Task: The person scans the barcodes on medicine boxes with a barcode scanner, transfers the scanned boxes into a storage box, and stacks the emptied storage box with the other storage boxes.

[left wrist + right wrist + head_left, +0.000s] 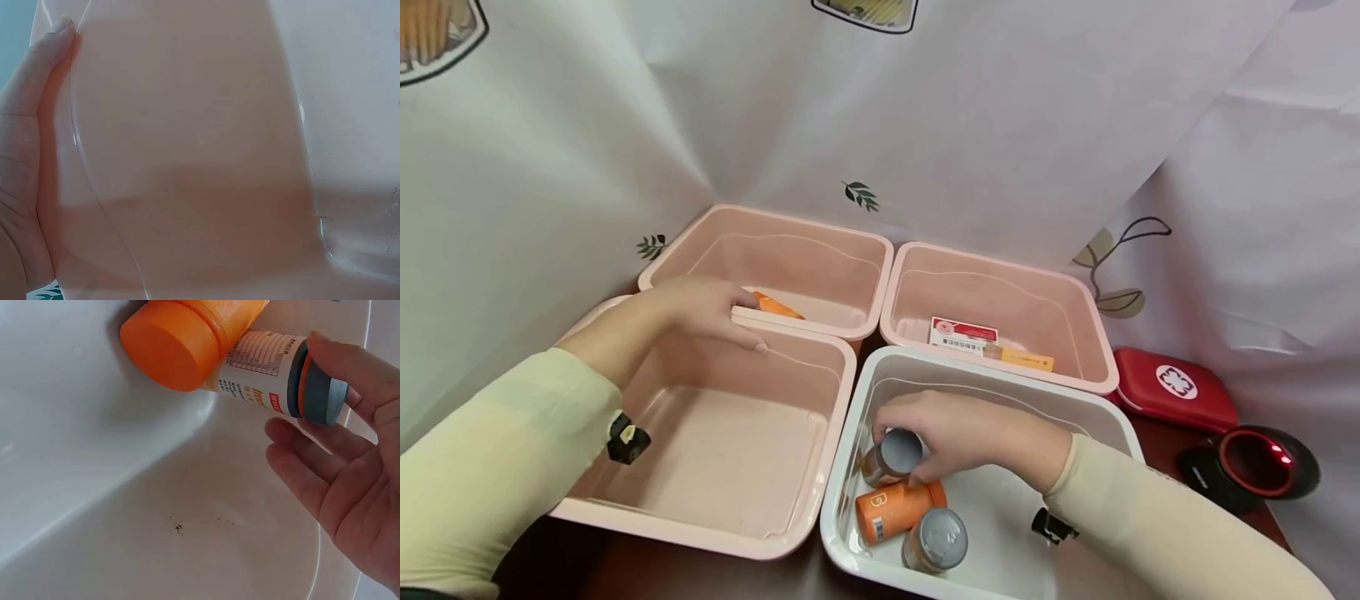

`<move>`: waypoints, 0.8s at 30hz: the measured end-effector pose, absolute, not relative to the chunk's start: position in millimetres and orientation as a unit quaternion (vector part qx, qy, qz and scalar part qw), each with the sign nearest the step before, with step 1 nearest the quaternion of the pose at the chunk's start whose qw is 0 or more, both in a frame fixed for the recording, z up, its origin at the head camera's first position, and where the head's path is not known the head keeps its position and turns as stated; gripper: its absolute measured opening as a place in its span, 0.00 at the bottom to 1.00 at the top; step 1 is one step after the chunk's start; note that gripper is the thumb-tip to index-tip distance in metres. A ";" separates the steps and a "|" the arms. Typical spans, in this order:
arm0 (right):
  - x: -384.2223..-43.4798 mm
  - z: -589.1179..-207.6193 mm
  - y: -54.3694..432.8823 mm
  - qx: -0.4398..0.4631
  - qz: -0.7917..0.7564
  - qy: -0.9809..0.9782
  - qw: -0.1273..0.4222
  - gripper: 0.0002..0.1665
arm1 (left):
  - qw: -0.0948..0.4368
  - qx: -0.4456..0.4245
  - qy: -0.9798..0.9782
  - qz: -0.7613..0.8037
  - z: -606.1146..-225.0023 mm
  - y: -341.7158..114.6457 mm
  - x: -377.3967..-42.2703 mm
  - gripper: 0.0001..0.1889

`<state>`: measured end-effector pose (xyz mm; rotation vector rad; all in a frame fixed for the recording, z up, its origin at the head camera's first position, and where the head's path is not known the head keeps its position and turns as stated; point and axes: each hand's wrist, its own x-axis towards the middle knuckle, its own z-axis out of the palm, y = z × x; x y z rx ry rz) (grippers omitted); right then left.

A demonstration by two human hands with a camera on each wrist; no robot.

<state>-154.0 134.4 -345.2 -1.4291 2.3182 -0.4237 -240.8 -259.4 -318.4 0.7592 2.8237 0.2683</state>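
Note:
In the white bin (850, 433), my right hand (951, 429) holds a supplement bottle (259, 369) by its grey cap, thumb on one side and fingers on the other. An orange bottle (891, 510) lies on its side against it. Another grey-capped bottle (936, 540) stands nearer the front. My left hand (703, 308) grips the back rim of the front-left pink bin (737, 467), thumb on the near side; the fingers beyond the rim are partly hidden. Close to those fingers is an orange item (777, 306) in the back-left pink bin (805, 242).
Behind the white bin, the back-right pink bin (992, 283) holds a red-and-white box (962, 333) and a yellow-orange package (1026, 358). To the right are a red zip case (1176, 387) and a black scanner (1247, 467) with a red light. A printed sheet (1000, 125) hangs behind.

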 end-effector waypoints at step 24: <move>-177.4 -291.0 196.2 -0.468 -0.478 0.740 0.065 0.30 | 0.102 0.259 0.955 0.098 -322.0 -256.7 -237.7 0.40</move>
